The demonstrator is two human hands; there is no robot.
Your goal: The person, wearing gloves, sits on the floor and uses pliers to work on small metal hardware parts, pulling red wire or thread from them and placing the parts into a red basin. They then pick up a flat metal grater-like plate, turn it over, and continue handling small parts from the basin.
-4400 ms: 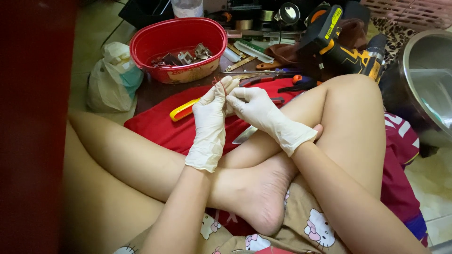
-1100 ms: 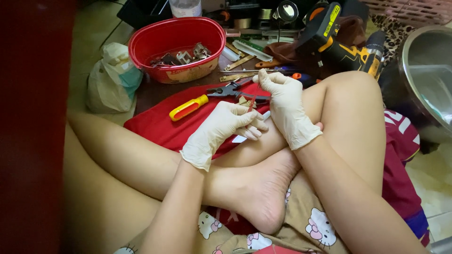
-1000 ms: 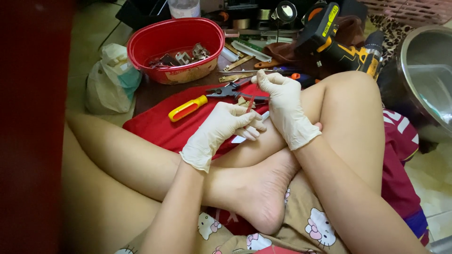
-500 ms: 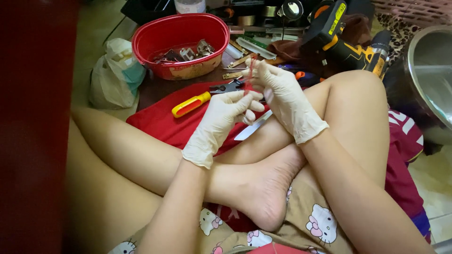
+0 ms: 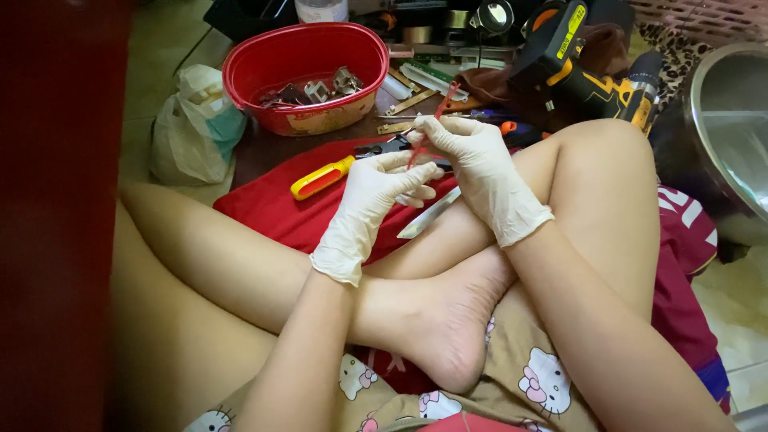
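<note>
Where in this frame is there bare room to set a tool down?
Bare red cloth lies open between the yellow-handled screwdriver and the person's shin. A dark floor strip is free between the red tub and that cloth. Behind the left hand and right hand, around the yellow drill, tools crowd together.

2 gloved hands, left hand point(image 5: 376, 188) and right hand point(image 5: 476, 160), on a thin red wire point(image 5: 428, 128)

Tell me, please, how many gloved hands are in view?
2: the left hand and the right hand, both above the red cloth, pinching a thin red wire between them.
</note>
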